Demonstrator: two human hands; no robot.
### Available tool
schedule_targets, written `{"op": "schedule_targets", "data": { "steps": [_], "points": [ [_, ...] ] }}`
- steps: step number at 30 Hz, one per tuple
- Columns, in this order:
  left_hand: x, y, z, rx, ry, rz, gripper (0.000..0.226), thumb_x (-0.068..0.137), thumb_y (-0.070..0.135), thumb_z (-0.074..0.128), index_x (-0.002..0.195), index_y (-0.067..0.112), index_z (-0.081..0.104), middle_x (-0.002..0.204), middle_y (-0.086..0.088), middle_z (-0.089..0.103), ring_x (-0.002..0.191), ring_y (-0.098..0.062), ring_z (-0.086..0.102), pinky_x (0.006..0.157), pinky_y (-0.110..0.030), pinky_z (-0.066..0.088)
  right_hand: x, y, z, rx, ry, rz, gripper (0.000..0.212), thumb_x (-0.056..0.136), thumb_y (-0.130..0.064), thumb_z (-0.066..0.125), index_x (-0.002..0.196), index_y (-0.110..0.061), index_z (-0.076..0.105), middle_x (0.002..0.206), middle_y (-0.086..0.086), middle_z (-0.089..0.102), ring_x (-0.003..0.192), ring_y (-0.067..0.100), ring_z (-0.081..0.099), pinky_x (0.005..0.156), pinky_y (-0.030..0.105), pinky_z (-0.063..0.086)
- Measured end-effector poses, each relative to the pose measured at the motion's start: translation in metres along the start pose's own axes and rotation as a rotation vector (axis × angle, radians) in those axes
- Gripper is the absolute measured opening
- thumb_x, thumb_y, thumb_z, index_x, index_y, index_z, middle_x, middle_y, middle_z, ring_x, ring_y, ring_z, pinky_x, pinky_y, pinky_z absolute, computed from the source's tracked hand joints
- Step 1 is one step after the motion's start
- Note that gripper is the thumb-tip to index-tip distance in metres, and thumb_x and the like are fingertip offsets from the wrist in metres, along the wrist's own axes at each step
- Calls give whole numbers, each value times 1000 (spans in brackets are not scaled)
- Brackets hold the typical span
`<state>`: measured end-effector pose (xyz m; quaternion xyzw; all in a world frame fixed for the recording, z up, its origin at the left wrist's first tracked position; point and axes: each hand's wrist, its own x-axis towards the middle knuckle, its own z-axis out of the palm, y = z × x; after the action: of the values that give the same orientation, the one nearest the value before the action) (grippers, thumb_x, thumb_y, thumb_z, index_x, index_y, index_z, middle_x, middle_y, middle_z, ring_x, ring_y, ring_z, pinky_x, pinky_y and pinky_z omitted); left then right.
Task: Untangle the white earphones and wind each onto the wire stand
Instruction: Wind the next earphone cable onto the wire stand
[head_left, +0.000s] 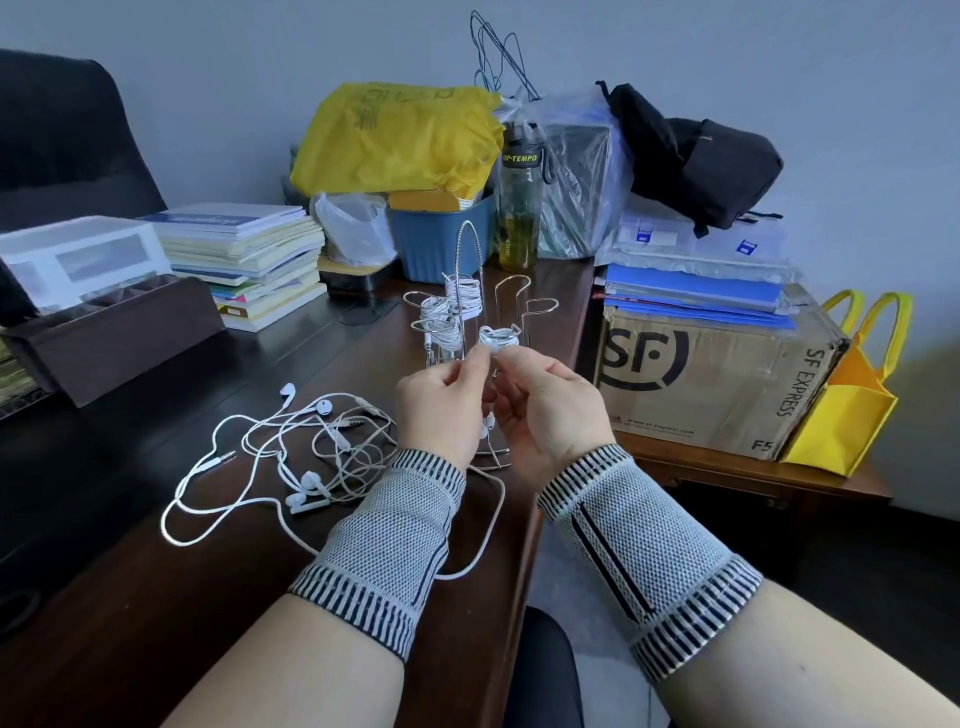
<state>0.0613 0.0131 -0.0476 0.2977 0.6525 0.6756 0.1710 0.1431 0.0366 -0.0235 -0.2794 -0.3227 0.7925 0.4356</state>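
Pinching earphone cord (491, 349) with both hands' fingers (480, 358) before wire stand (470, 291), tangled earphones (311, 452) left, cardboard box (717, 384) right

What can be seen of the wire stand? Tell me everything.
The wire stand is thin silvery metal, upright on the dark desk near its right edge. A tall arched loop rises at its middle, with shorter looped arms around it. White earphone coils are wound on three arms; at least two right arms are bare. Both hands hide its lower part; only curved feet show.
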Motion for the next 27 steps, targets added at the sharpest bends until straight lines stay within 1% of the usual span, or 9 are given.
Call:
{"op": "schedule_targets", "data": {
  "steps": [5,7,10,12,16,18,21,24,27],
  "points": [
    [2,-1,-3,77,13,8,45,89,41,65,65,4,70,45,-2,54,44,-18,46,51,-27,38,2,12,1,64,-8,-25,9,86,2,66,83,-7,62,61,3,63,52,11,57,49,19,48],
    [1,0,-3,129,0,21,47,90,41,64,58,8,67,37,7,46,39,-13,42,50,-23,35,3,13,2,78,-6,-27,8,86,1,66,86,-7,64,64,3,62,52,11,55,48,19,47],
    [2,4,-3,220,-11,46,54,92,41,61,45,14,56,37,5,48,42,-16,47,50,-25,40,3,11,1,110,0,-16,8,87,1,64,88,-6,63,61,3,63,49,10,55,47,19,46],
    [3,8,-4,358,-19,109,59,94,43,56,43,14,53,43,-1,53,50,-24,55,53,-31,47,2,10,1,135,8,-6,6,89,0,63,91,-6,64,59,3,65,48,9,57,47,19,47],
    [-1,20,-9,775,17,277,54,97,46,47,53,14,51,55,-3,55,64,-27,56,58,-32,42,6,12,0,141,46,-18,15,89,-3,64,103,0,66,63,3,66,53,9,60,51,19,47],
    [-1,23,-12,810,66,372,43,95,42,51,60,16,55,59,1,58,67,-24,58,59,-30,39,9,12,-1,154,82,-36,12,87,-3,65,99,-1,67,74,7,68,60,11,63,55,19,49],
    [-5,29,-16,672,117,584,11,91,27,62,88,23,72,81,6,72,74,-13,62,70,-21,41,11,11,0,156,108,-65,6,85,-2,67,89,-5,68,79,10,69,63,13,64,57,21,49],
    [-9,43,-12,722,14,709,26,93,19,60,116,23,70,108,7,73,96,-13,68,89,-26,49,13,13,2,168,120,-82,15,83,-2,69,98,2,69,63,2,64,55,10,57,59,24,46],
    [0,59,-6,1047,-171,685,39,98,21,51,135,29,56,127,4,66,116,-19,61,99,-36,48,13,14,3,215,141,-66,16,83,-2,69,99,2,70,60,3,64,54,12,58,60,27,48]
  ]
}}
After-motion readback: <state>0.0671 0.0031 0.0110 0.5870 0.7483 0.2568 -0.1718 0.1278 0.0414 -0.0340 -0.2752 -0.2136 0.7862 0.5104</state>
